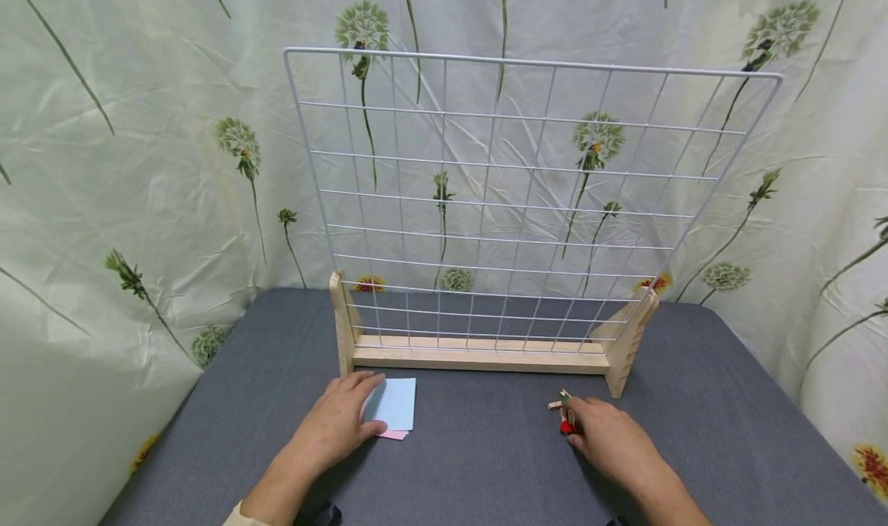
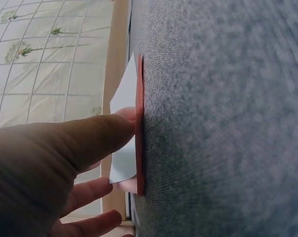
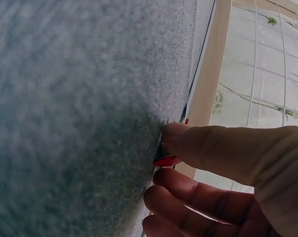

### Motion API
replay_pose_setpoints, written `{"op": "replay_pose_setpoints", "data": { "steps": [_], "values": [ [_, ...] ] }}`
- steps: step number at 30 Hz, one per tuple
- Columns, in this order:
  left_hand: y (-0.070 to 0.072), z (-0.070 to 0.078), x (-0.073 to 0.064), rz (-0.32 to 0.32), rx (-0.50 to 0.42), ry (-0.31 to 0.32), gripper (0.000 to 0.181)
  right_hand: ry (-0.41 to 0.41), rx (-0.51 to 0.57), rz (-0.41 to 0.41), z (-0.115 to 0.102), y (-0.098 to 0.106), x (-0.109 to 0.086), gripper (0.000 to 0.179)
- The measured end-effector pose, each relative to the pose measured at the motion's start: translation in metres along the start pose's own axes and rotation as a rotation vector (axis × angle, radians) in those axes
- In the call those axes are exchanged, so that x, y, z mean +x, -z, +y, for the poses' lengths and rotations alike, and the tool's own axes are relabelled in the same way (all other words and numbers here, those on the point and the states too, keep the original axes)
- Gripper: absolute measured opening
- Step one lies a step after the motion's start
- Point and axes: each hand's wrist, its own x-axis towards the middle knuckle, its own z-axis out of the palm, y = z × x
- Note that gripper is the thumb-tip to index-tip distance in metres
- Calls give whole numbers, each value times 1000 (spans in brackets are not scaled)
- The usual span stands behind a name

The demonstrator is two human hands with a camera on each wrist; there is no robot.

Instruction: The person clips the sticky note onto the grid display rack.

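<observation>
At the left of the table my left hand holds a light blue paper square between thumb and fingers. The sheet bows upward in the left wrist view, above a thin stack of pink-red paper. Over on the right, my right hand pinches at a small group of mini wooden clothespins. One bears a red ornament, seen between thumb and forefinger in the right wrist view. The fingers hide most of the clothespins, so how many are gripped is unclear.
Behind both hands stands a white wire grid panel in a wooden base with two upright side supports. A dark grey cloth covers the table. Flower-printed curtain hangs around the back and sides.
</observation>
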Motion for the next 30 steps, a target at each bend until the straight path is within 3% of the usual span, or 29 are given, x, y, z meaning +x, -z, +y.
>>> {"op": "replay_pose_setpoints", "data": {
  "steps": [4,10,21,30],
  "values": [
    [-1,-1,-1,-46,-13,-6,66,11,-6,23,0,-1,-1,33],
    [-2,-1,-2,-99,-44,-9,60,-14,21,-24,-1,-1,1,20],
    [-5,0,-3,-72,-8,-27,52,19,31,11,-2,-2,-1,19],
    [-3,0,-1,-60,-3,-38,53,-7,44,-45,-2,0,0,22]
  ]
}}
